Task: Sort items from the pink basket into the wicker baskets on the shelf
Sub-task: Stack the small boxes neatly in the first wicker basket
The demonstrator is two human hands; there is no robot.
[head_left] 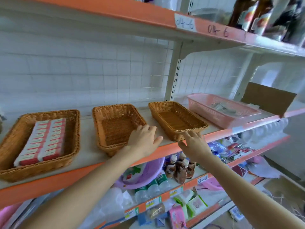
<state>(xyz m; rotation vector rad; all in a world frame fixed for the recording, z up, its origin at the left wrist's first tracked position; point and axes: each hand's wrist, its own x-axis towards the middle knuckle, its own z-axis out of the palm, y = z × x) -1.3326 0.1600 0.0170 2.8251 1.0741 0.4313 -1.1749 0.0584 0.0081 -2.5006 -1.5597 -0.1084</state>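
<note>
Three wicker baskets stand in a row on the shelf. The left wicker basket [71,129] holds rows of red-and-white boxes [42,141]. The middle wicker basket [105,123] and the right wicker basket [166,108] hold nothing. A pink basket [206,113] at the right contains pale packets [222,108]. My left hand [143,139] rests with relaxed fingers on the front right rim of the middle basket. My right hand [194,144] touches the front corner of the right basket, fingers spread.
The orange shelf edge [49,184] runs in front of the baskets. A cardboard box [267,98] stands behind the pink basket. Bottles [179,167], a purple basin [148,176] and packets crowd the lower shelves. Dark bottles [252,12] stand on the shelf above.
</note>
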